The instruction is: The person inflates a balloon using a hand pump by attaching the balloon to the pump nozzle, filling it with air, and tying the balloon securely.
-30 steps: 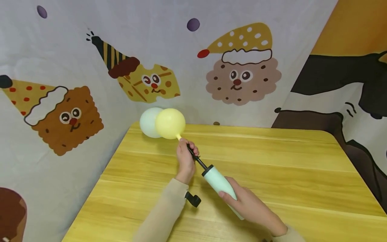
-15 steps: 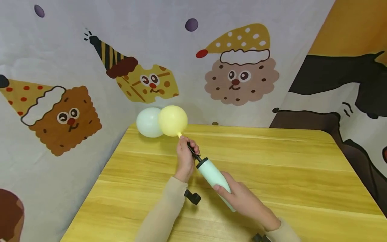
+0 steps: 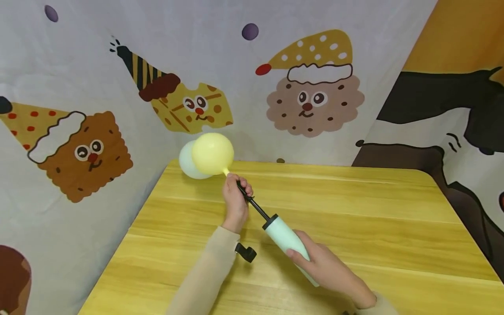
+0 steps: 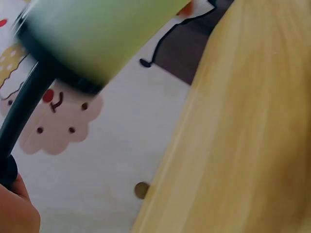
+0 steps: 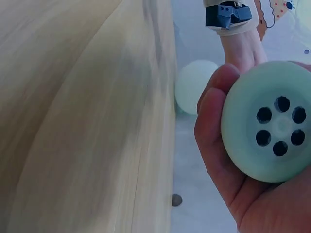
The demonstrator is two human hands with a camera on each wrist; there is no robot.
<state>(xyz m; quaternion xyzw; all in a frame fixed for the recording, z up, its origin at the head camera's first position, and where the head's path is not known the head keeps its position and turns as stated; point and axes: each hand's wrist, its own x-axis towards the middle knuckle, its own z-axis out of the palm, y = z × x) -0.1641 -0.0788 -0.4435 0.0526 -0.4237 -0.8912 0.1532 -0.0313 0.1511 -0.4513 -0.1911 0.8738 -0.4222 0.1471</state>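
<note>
A mint-green hand pump (image 3: 286,238) with a black rod slants over the table in the head view. My right hand (image 3: 324,264) grips its barrel, fingers wrapped round it; in the right wrist view the end of the pump (image 5: 279,126) shows several holes. My left hand (image 3: 235,199) holds the black nozzle end of the pump and the neck of a round, inflated yellow balloon (image 3: 212,153). A length of black rod (image 3: 260,210) shows between the hands. In the left wrist view the barrel (image 4: 102,39) is blurred and only part of the left hand (image 4: 19,211) shows.
A pale blue-green balloon (image 3: 189,162) sits at the table's back left corner, partly hidden behind the yellow one. The wooden table (image 3: 354,210) meets a cloth backdrop (image 3: 252,87) printed with cartoon biscuits. A black wrist mount (image 3: 246,252) sticks out from the left sleeve.
The right hand pushed the pump barrel up toward the left hand, then drew it back, baring the rod again. The yellow balloon swung right, then left over the pale balloon.
</note>
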